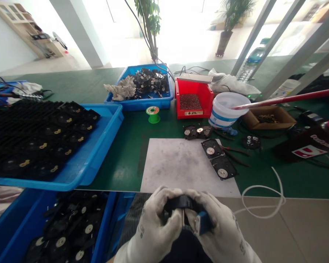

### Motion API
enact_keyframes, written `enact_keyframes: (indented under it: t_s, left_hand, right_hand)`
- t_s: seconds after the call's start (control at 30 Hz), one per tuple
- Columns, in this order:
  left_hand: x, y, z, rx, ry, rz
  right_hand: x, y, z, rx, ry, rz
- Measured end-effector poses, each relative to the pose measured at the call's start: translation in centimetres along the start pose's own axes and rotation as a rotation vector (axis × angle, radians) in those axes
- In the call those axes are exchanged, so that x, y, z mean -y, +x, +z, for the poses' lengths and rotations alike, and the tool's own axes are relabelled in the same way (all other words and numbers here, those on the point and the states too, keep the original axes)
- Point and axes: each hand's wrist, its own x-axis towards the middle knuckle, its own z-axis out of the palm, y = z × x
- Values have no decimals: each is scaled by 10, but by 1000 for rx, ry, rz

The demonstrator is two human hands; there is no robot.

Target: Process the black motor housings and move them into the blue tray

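Note:
My left hand [157, 226] and my right hand [218, 226], both in white gloves, are close together in front of the table's near edge. Between them they hold a black part [182, 201], with the fingers of both hands wrapped round its sides. A thin metal piece points down from its middle. A small blue block [203, 223] shows by my right hand's fingers; whether it is joined to the black part I cannot tell. Beyond the hands a white sheet [170, 164] lies on the green table, with a black two-disc assembly [219, 160] on its right side.
A blue tray [109, 135] of black parts stands left, a blue bin [109, 219] below it. Further back are a blue tray [117, 106], a green spool [153, 115], a red bin [193, 114] and a white bucket [224, 113]. A dark bottle [304, 146] and white tube [281, 190] lie right.

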Motion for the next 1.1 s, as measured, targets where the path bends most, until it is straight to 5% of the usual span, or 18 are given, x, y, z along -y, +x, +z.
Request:
enact_keyframes:
  t_s: [0.13, 0.3, 0.57, 0.63, 0.77, 0.9, 1.0, 1.1]
  left_hand:
    - [-5, -5, 0, 12, 47, 89]
    - [-3, -7, 1, -12, 106, 150]
    - [2, 5, 5, -78, 83, 45]
    - [1, 14, 5, -76, 29, -79]
    - [-11, 28, -4, 2, -211, -360]
    - [-21, 27, -13, 59, -506, -400]
    - [-11, 23, -13, 67, -613, -398]
    - [7, 20, -11, 52, -648, -412]
  right_hand:
    - [7, 2, -8, 22, -68, -123]
    - [12, 3, -13, 81, -31, -85]
    - [2, 2, 7, 2, -63, -53]
    - [-3, 8, 13, -10, -38, 39]
    - [-5, 26, 15, 26, 245, 465]
    - [4, 36, 7, 34, 624, 748]
    - [9, 35, 5, 140, 756, 847]
    - [7, 32, 6, 177, 689, 776]
